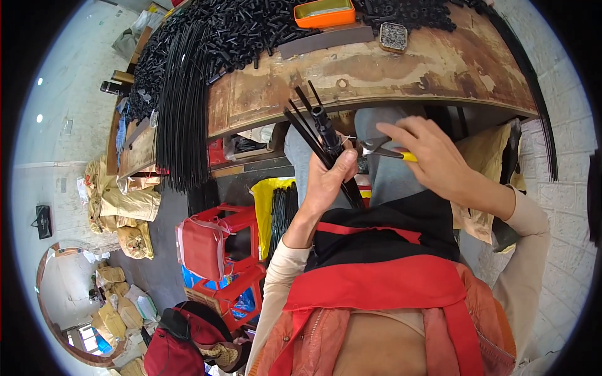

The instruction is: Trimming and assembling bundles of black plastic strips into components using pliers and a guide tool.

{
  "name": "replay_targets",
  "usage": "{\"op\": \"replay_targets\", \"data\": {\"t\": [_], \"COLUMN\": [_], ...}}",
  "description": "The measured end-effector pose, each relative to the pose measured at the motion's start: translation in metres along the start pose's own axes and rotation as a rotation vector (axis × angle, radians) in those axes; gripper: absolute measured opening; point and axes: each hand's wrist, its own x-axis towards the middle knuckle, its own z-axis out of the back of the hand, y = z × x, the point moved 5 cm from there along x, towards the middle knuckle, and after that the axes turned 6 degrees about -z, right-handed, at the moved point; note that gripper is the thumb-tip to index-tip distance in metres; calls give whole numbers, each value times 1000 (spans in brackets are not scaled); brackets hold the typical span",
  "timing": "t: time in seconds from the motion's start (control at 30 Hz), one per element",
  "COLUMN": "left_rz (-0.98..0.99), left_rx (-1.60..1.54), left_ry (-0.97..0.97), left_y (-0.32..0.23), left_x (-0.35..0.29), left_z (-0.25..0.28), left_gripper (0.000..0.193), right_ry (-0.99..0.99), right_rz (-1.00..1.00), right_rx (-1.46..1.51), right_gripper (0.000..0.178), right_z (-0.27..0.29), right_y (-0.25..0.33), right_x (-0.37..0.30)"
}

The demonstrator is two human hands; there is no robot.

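My left hand (327, 187) is closed round a bunch of thin black rods (300, 128) and a thicker black tube fitting (324, 130), all tilted up toward the workbench. A short thin pin or wire (348, 137) sticks out beside the fitting, near my left thumb. In my right hand (434, 153) is a pair of pliers (409, 156) with yellow on the handle. Their metal head points left toward the fitting, a small distance from it. Some fingers of my right hand stretch out above the handles, and the palm hides part of the grip.
The worn wooden workbench (370, 75) carries a heap of short black tubes (232, 37), an orange tin (324, 12), a small box of metal pins (393, 36) and a grey strip (326, 42). Long black rods (182, 113) overhang its left edge. Red stools (204, 247) stand at lower left.
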Motion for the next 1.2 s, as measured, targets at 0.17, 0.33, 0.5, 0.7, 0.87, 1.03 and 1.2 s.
{"op": "replay_targets", "data": {"t": [0.17,0.33,0.5,0.7,0.87,1.03,1.2], "left_rz": [43,56,75,25,28,52,51], "left_rx": [10,-45,-51,29,-24,57,-22], "left_ry": [41,19,10,-77,-18,6,61], "left_y": [5,7,8,5,3,3,6], "left_x": [-2,-1,-2,0,-3,-5,-4], "left_z": [-1,-2,-3,-2,-3,-6,-3], "left_gripper": [16,16,16,18,21,36,29], "right_ry": [-118,-196,-216,-206,-181,-252,-158], "right_rz": [73,107,113,132,187,229,229], "right_rx": [-177,-216,-250,-420,-486,-470,-400], "right_gripper": [59,60,59,57,57,56,50], "right_z": [7,9,9,13,22,14,20], "right_y": [3,4,4,11,18,13,9], "right_x": [12,16,15,15,16,16,17]}}
